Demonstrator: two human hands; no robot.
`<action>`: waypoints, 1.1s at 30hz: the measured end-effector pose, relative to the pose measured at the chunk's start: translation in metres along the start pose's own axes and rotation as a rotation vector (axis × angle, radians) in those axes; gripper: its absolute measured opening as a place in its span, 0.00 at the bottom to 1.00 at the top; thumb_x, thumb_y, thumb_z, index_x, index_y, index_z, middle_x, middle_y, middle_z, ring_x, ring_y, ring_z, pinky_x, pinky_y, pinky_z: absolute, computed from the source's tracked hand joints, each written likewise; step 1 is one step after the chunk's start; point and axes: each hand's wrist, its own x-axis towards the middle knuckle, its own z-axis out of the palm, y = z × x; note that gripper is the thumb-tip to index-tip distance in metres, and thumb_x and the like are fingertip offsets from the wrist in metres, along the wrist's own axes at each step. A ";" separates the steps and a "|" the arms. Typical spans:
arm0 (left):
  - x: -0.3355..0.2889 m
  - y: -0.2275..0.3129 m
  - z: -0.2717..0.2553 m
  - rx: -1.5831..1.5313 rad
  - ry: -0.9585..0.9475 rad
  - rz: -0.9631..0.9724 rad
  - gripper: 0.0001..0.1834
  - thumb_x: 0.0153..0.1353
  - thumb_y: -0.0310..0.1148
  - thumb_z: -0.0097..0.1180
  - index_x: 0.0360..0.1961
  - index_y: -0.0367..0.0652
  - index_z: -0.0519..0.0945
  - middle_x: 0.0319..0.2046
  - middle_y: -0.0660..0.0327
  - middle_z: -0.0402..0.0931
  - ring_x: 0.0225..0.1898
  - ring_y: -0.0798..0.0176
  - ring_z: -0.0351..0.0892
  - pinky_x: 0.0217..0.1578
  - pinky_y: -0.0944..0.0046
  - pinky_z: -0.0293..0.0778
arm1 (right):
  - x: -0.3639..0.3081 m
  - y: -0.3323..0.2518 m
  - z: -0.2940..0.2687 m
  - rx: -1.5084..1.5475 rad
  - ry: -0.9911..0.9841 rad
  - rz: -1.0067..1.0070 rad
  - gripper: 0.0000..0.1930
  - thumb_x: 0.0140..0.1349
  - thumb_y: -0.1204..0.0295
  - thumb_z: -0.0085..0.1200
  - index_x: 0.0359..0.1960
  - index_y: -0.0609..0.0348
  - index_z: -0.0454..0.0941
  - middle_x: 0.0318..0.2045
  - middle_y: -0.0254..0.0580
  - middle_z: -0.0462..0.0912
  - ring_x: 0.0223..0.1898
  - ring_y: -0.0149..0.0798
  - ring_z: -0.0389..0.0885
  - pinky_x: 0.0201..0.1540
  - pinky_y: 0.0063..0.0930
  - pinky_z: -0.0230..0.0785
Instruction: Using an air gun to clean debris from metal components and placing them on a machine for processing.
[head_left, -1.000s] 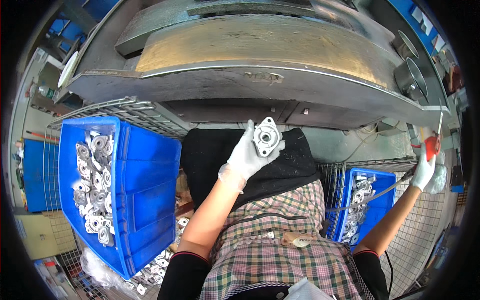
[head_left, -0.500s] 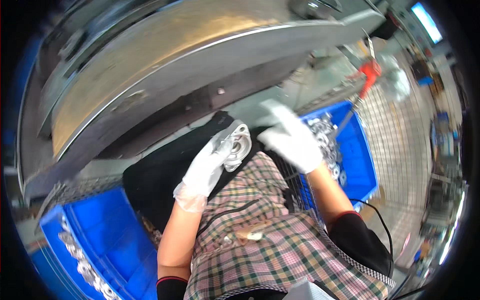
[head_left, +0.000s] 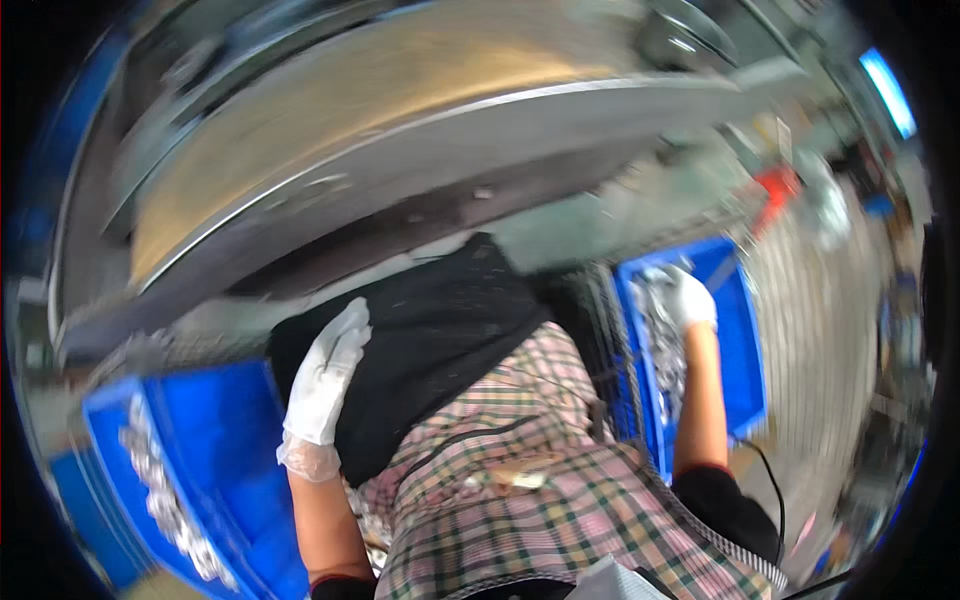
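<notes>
While the gloved left hand (head_left: 325,375) rests flat on the black apron (head_left: 440,340), holding nothing; right hand (head_left: 685,297) inside the blue bin (head_left: 745,330) among metal parts (head_left: 660,340), grip blurred, cannot tell.

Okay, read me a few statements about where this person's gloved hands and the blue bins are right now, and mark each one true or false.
1. The right hand reaches into the blue bin on the right. True.
2. The left hand rests inside the blue bin on the left. False: it lies against the black apron.
3. Both hands wear white gloves. True.
4. The left bin is empty. False: it holds metal parts.
</notes>
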 end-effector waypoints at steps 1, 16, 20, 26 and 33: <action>-0.011 0.002 -0.015 0.044 0.035 0.013 0.29 0.70 0.43 0.49 0.65 0.34 0.66 0.63 0.50 0.68 0.61 0.59 0.70 0.60 0.62 0.65 | 0.009 0.010 0.003 -0.023 0.021 0.066 0.22 0.59 0.55 0.57 0.50 0.55 0.80 0.48 0.52 0.82 0.50 0.51 0.81 0.53 0.39 0.72; -0.275 0.037 -0.207 0.817 0.819 -0.466 0.21 0.62 0.37 0.58 0.56 0.45 0.78 0.51 0.52 0.79 0.52 0.56 0.79 0.53 0.61 0.72 | 0.040 -0.208 -0.107 0.629 0.075 -0.738 0.20 0.73 0.64 0.42 0.63 0.55 0.72 0.41 0.34 0.77 0.29 0.24 0.60 0.36 0.19 0.60; -0.296 0.007 -0.227 0.965 0.631 -1.098 0.34 0.45 0.49 0.65 0.57 0.55 0.77 0.50 0.50 0.79 0.53 0.50 0.77 0.53 0.57 0.73 | 0.050 -0.256 -0.135 0.557 0.114 -0.909 0.19 0.72 0.66 0.44 0.61 0.59 0.73 0.45 0.36 0.79 0.35 0.24 0.66 0.36 0.18 0.61; -0.311 -0.039 -0.221 1.193 0.441 -0.888 0.48 0.33 0.44 0.73 0.62 0.49 0.70 0.57 0.48 0.72 0.57 0.46 0.74 0.55 0.54 0.73 | 0.007 -0.398 -0.143 0.596 -0.057 -1.034 0.15 0.66 0.74 0.50 0.52 0.62 0.79 0.49 0.41 0.83 0.50 0.35 0.79 0.54 0.27 0.68; -0.320 -0.058 -0.253 0.982 0.885 -0.504 0.17 0.52 0.22 0.58 0.45 0.43 0.84 0.38 0.50 0.83 0.42 0.49 0.83 0.45 0.59 0.77 | 0.076 -0.537 -0.157 0.200 0.397 -1.311 0.15 0.61 0.64 0.50 0.46 0.56 0.80 0.46 0.51 0.82 0.49 0.54 0.79 0.53 0.41 0.70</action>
